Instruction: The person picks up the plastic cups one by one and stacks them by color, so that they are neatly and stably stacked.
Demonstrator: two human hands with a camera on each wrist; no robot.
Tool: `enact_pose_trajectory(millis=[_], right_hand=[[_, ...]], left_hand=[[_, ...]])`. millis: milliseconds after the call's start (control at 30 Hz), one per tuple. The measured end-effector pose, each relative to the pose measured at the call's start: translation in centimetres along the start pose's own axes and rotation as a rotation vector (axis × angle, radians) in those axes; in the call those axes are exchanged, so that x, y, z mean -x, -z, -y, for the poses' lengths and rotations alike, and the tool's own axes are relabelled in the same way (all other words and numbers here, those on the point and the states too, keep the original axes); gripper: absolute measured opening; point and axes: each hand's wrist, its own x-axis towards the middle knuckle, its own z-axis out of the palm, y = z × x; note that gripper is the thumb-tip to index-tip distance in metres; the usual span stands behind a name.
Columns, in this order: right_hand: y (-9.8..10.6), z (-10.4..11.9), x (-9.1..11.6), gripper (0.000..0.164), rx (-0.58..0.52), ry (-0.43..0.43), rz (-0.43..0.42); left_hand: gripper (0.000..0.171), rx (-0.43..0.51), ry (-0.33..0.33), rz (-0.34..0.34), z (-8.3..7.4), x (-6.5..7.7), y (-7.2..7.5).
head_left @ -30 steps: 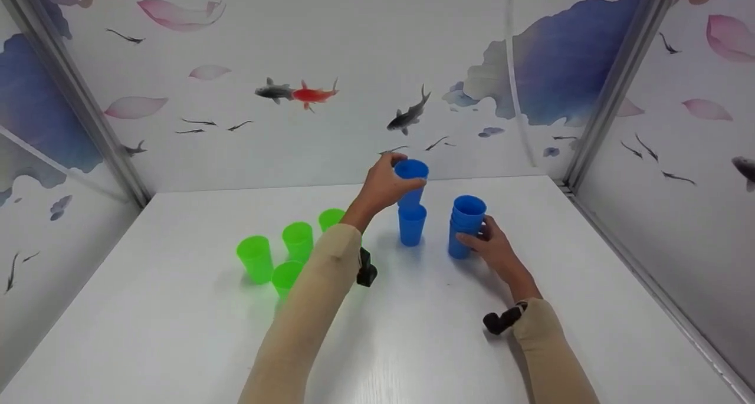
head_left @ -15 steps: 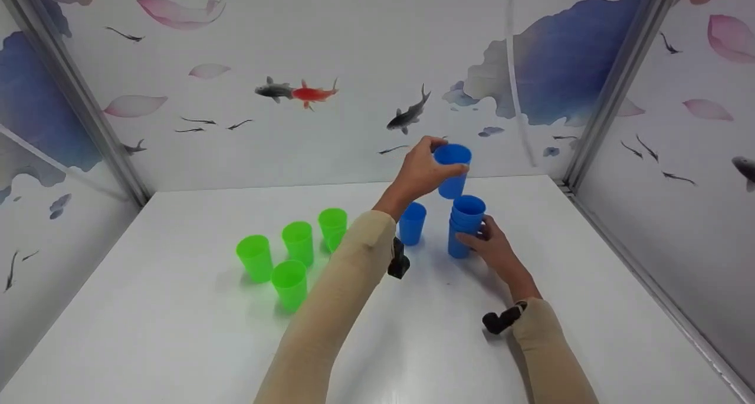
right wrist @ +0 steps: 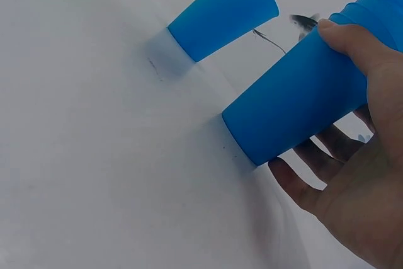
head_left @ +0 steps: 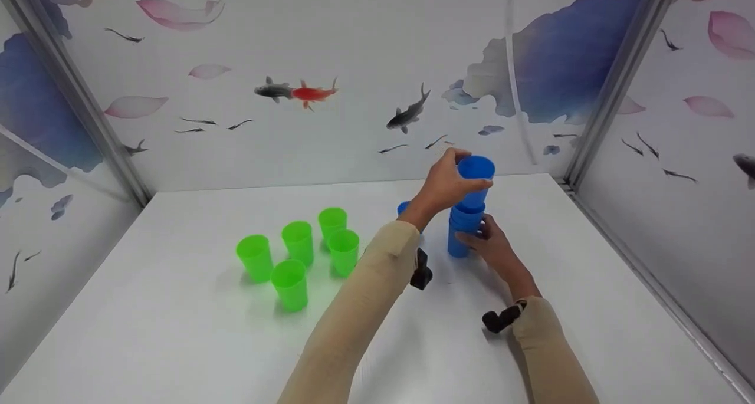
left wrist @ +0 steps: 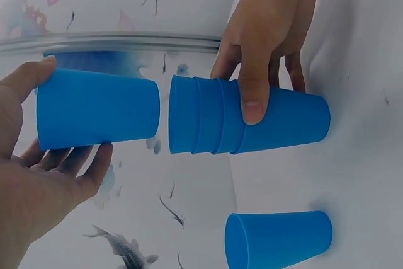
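My left hand (head_left: 445, 183) grips a blue cup (left wrist: 97, 108) near its rim, thumb on one side and fingers on the other. That cup hangs upright, close over the mouth of a stack of blue cups (head_left: 458, 245). Around the stack's lower part my right hand (head_left: 496, 249) is wrapped, keeping it upright on the table; in the right wrist view the thumb (right wrist: 343, 34) presses its side. Several nested rims show on the stack (left wrist: 208, 118) in the left wrist view. A single blue cup (right wrist: 223, 14) stands to the left, mostly hidden behind the left wrist in the head view.
Several green cups stand upright in a loose group at the left, the nearest green cup (head_left: 290, 286) in front and another green cup (head_left: 344, 252) beside the left sleeve. The white table (head_left: 177, 333) ends at a printed back wall (head_left: 354, 44) and side panels.
My left hand has lifted the blue cup off the left-hand blue cup, carried it right and lowered it over the stack. The right hand has stayed in place on the stack.
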Motion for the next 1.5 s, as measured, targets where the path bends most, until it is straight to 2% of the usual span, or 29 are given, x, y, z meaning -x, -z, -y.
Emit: enact_pose_trajectory(millis=[233,333,500,667,867,1033,1267,1400,1500], right_hand=[[0.2,0.0,0.1,0.118,0.009,0.003,0.005],[0.2,0.1,0.1,0.113,-0.001,0.015,0.012],[0.1,-0.1,0.1,0.107,-0.032,0.026,0.015],[0.1,-0.3,-0.2,0.107,-0.035,0.028,0.006],[0.0,-0.3,-0.2,0.110,-0.030,0.015,0.000],[-0.1,-0.3,-0.1,0.110,-0.040,0.016,-0.002],[-0.3,-0.3,0.0,0.108,-0.048,0.013,0.004],[-0.2,-0.1,0.0,0.104,-0.059,0.013,0.004],[-0.2,-0.1,0.1,0.102,-0.053,0.008,0.003]], left_hand=[[0.074,-0.010,0.019,0.028,0.9,-0.2,-1.1],[0.073,-0.001,0.004,0.049,1.4,-0.2,-1.3],[0.070,0.026,-0.038,0.052,2.4,-0.3,-1.2],[0.069,0.035,-0.027,0.031,3.2,-0.3,-0.5],[0.067,0.049,0.014,-0.023,4.8,-0.6,0.6],[0.064,0.085,-0.006,-0.070,6.6,-0.8,1.8],[0.060,0.113,0.020,-0.186,9.1,-0.8,3.3],[0.061,0.138,0.042,-0.227,10.1,-0.8,3.4],[0.065,0.148,0.076,-0.234,10.9,-0.5,2.9]])
